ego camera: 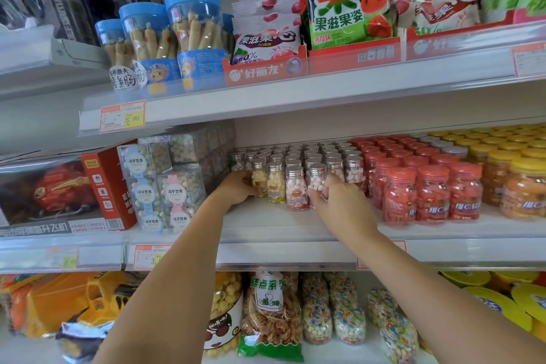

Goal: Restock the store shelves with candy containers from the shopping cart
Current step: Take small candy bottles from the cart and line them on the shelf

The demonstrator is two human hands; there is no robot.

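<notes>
Right grip point(336, 204): closed, with fingers curled round a small clear bottle with a silver screw cap and pink-and-white candies point(316, 179). The bottle is held upright at the front of the white middle shelf point(295, 230).

Left grip point(237, 189): closed round a like clear silver-capped bottle of yellow-and-white candies point(260, 179), also upright on the same shelf.

Two more silver-capped bottles point(286, 186) are seen standing between the two held ones, touching side by side. Rows of the same silver-capped bottles point(313, 154) are packed close behind.

Red-lidded clear jars of red candies point(431, 195) are ranged just to the right. Stacked clear cube boxes of pastel sweets point(165, 186) are set to the left. Both forearms are extended over the shelf's front rail.
</notes>
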